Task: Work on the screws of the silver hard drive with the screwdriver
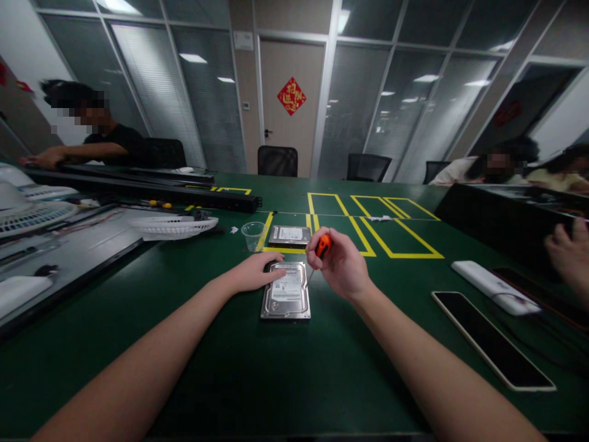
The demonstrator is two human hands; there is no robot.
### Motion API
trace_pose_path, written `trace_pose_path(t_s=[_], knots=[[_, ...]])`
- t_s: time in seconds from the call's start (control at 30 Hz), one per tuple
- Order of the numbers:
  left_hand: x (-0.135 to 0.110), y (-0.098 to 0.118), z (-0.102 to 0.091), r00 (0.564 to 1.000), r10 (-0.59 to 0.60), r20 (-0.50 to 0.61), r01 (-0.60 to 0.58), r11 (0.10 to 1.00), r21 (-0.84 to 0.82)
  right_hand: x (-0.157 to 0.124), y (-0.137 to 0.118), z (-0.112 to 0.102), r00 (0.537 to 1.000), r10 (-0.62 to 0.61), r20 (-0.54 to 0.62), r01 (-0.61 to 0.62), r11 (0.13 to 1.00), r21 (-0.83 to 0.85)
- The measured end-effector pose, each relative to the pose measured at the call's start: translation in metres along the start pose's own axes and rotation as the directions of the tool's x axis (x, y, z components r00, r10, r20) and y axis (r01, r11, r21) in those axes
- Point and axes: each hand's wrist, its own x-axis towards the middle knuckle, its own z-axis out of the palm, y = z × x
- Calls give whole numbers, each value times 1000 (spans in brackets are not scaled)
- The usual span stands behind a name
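Observation:
A silver hard drive with a white label lies flat on the green table before me. My left hand grips its far left part, thumb on the label and fingers at the far edge. In my right hand is a screwdriver with an orange and black handle. Its thin shaft slants down to the drive's right edge; I cannot tell what the tip touches. Just beyond lies a second hard drive, beside a clear plastic cup.
A phone and a white power strip lie at the right, near a black case and another person's hand. White fan parts and a long black bar occupy the left. Yellow tape marks the table.

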Motion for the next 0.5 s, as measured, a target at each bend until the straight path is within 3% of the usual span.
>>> trace_pose_path(t_s=[0.5], knots=[[0,2,-2,1000,4,12,-4,1000,-10,-2,-2,3,1000,19,4,-19,999,-47]])
